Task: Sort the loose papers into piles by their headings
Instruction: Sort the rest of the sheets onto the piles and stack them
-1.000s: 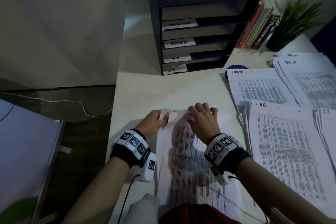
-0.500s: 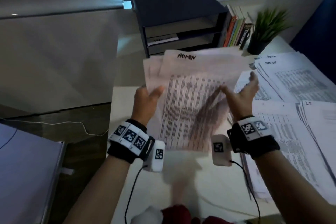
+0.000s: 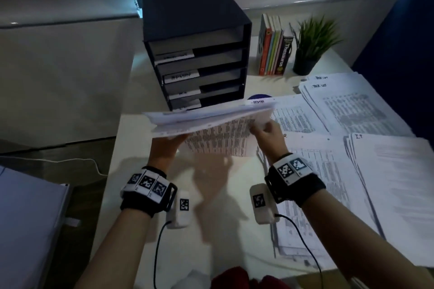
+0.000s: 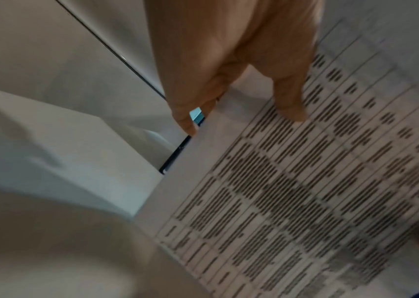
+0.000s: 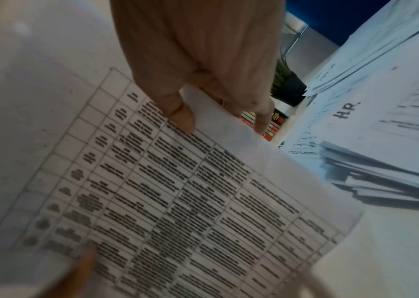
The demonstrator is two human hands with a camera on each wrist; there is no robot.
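Observation:
A bundle of printed table sheets [image 3: 211, 122] hangs in the air over the desk, tipped almost flat, with a handwritten ADMIN heading at its far right corner. My left hand [image 3: 168, 148] grips its left edge, thumb on the printed face [image 4: 290, 104]. My right hand [image 3: 267, 131] pinches the right edge, its thumb [image 5: 180, 117] on the face and its fingers behind. On the desk to the right lie sorted piles: ADMIN [image 3: 298, 117], task list [image 3: 347, 103], H.R. [image 3: 328, 171] and I.T. [image 3: 397, 171].
A dark tray organizer [image 3: 197, 54] with labelled shelves stands just beyond the lifted sheets. Books [image 3: 274, 54] and a potted plant [image 3: 310, 47] sit at the back right. The white desk [image 3: 211, 230] ends at its left edge near my left arm.
The bundle lay on the desk under both hands, then was lifted upright with its ADMIN heading facing me. Now it is tipped nearly flat and held farther forward.

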